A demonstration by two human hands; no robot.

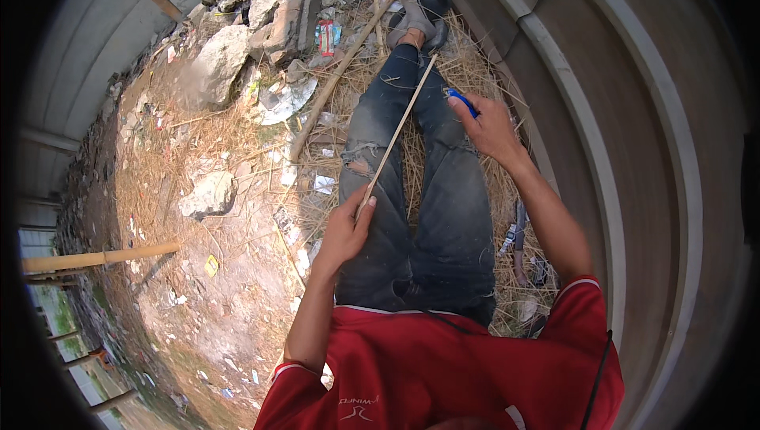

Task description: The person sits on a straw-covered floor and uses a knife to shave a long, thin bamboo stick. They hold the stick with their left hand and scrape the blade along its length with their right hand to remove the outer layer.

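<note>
My left hand (345, 232) is closed round the lower end of a thin, pale wooden stick (401, 127). The stick slants up and away over my outstretched legs (380, 113), its far end near my ankles. In my closed right hand (492, 131), to the right of the stick and apart from it, is a small blue-handled tool (464, 103). My fingers cover part of the tool, and its working end is too small to make out.
Straw (412, 165) lies under and around my legs. A thicker branch (336, 85) runs along their left side. Rocks (218, 66) and litter are scattered to the left, with another stone (209, 195) nearer. A corrugated metal wall (590, 105) rises close on the right.
</note>
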